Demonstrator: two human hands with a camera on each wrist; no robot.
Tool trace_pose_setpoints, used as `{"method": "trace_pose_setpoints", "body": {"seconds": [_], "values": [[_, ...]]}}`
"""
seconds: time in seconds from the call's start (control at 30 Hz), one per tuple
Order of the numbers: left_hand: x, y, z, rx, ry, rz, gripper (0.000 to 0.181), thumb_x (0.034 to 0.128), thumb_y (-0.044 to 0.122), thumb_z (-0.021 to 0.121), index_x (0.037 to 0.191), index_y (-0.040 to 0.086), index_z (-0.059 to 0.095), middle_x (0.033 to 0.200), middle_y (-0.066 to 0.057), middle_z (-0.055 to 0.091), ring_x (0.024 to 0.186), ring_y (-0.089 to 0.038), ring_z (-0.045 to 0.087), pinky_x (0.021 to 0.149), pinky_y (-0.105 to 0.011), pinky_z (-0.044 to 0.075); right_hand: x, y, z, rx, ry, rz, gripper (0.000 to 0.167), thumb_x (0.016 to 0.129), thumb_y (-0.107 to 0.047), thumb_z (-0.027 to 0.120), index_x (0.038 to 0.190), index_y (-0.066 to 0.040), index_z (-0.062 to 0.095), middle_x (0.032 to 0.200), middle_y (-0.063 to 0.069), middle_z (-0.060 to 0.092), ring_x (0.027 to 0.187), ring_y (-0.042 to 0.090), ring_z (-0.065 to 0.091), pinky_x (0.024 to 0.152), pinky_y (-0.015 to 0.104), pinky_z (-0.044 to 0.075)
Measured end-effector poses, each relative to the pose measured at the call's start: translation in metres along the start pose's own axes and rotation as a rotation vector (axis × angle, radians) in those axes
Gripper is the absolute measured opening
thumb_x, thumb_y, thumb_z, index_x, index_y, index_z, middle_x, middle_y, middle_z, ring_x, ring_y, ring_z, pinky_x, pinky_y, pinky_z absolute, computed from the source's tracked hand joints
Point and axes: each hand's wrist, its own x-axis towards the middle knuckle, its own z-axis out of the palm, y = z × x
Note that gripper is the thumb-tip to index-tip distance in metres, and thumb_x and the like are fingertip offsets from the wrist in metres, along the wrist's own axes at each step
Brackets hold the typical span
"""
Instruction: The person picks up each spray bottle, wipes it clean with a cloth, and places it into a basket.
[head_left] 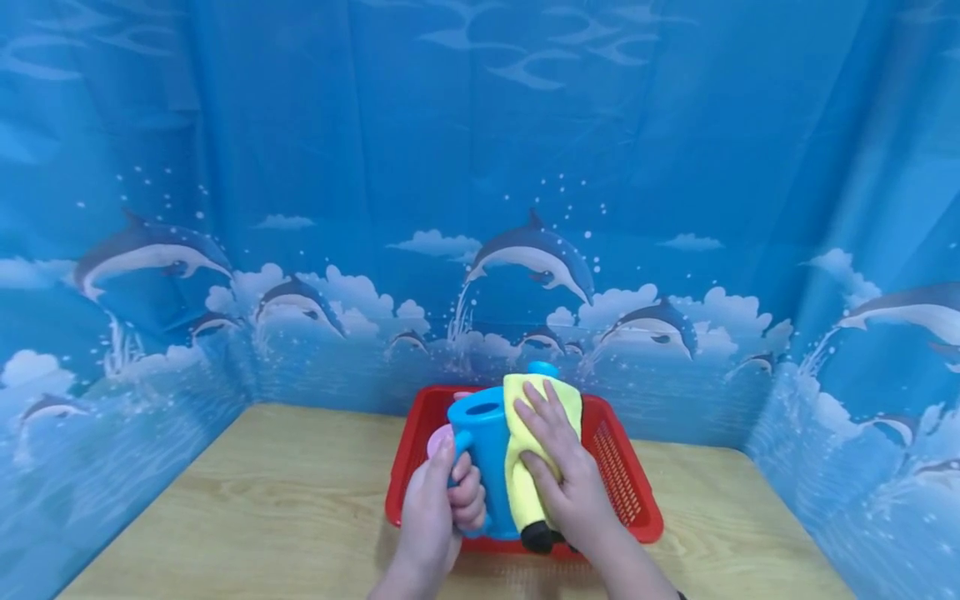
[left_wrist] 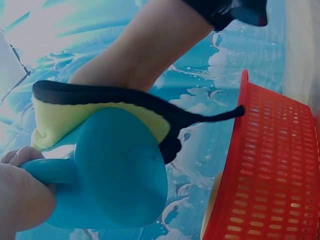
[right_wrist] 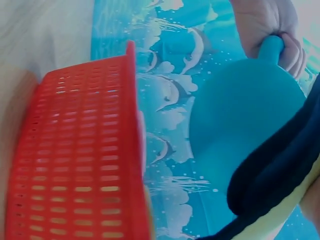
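My left hand point(head_left: 433, 517) grips the handle of a blue watering can point(head_left: 487, 458), its fingers curled round it. The can is raised over a red basket point(head_left: 647, 508), with its rounded bottom towards the wrist cameras. A yellow cloth point(head_left: 521, 433) with black edging lies against the can's right side. My right hand point(head_left: 566, 475) presses this cloth on the can with its fingers spread and fairly straight. Beyond the cloth shows the blue tip of the spout point(head_left: 543, 368). In the left wrist view, a black strap point(left_wrist: 215, 118) hangs from the cloth.
The slotted basket stands on a light wooden table point(head_left: 300, 492). Inside it is a pink item point(head_left: 438, 440), mostly hidden behind my left hand and the can. A blue curtain point(head_left: 480, 167) printed with dolphins closes off the back and sides.
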Motion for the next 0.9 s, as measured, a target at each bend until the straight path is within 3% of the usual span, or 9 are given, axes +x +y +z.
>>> {"method": "trace_pose_setpoints", "body": {"seconds": [0.1, 0.37, 0.63, 0.77, 0.9], "values": [[0.002, 0.002, -0.001, -0.009, 0.007, 0.014, 0.043, 0.1003, 0.05, 0.041, 0.076, 0.015, 0.036, 0.054, 0.006, 0.036, 0.046, -0.005, 0.035, 0.051, -0.017, 0.034, -0.007, 0.001, 0.002, -0.036, -0.013, -0.023, 0.063, 0.087, -0.004, 0.064, 0.145, -0.02, 0.045, 0.154, -0.004, 0.037, 0.148, 0.012, 0.021, 0.096, 0.043, 0.049], [0.005, 0.004, -0.008, -0.101, 0.032, 0.07, 0.044, 0.1029, 0.048, 0.034, 0.072, 0.016, 0.035, 0.053, 0.006, 0.033, 0.044, -0.005, 0.031, 0.049, -0.019, 0.03, -0.031, 0.004, 0.008, -0.087, -0.013, -0.156, 0.04, 0.101, -0.03, 0.049, 0.139, -0.017, 0.052, 0.15, -0.001, 0.043, 0.145, 0.014, 0.029, 0.109, 0.019, 0.033], [0.006, 0.009, -0.016, -0.185, -0.076, 0.203, 0.048, 0.106, 0.043, 0.023, 0.065, 0.02, 0.032, 0.054, 0.0, 0.02, 0.043, -0.009, 0.022, 0.047, -0.028, 0.013, -0.057, 0.01, 0.008, -0.015, -0.024, -0.305, 0.039, 0.102, -0.024, 0.045, 0.135, -0.006, 0.054, 0.152, 0.003, 0.041, 0.146, 0.018, 0.027, 0.112, 0.018, 0.027], [0.004, 0.011, -0.016, -0.159, -0.071, 0.149, 0.047, 0.1053, 0.045, 0.025, 0.067, 0.02, 0.034, 0.053, 0.003, 0.025, 0.044, -0.006, 0.028, 0.047, -0.024, 0.019, -0.06, 0.011, 0.006, 0.026, -0.013, -0.283, 0.038, 0.102, -0.019, 0.044, 0.135, -0.003, 0.053, 0.152, 0.004, 0.04, 0.146, 0.019, 0.027, 0.113, 0.018, 0.026], [0.001, 0.012, -0.013, -0.113, -0.063, 0.03, 0.046, 0.1025, 0.051, 0.032, 0.071, 0.018, 0.035, 0.053, 0.007, 0.032, 0.045, -0.005, 0.032, 0.05, -0.019, 0.028, -0.053, 0.004, -0.001, 0.061, 0.006, -0.115, 0.044, 0.097, -0.002, 0.053, 0.14, -0.005, 0.048, 0.154, -0.001, 0.036, 0.145, 0.009, 0.028, 0.108, 0.013, 0.028]]}}
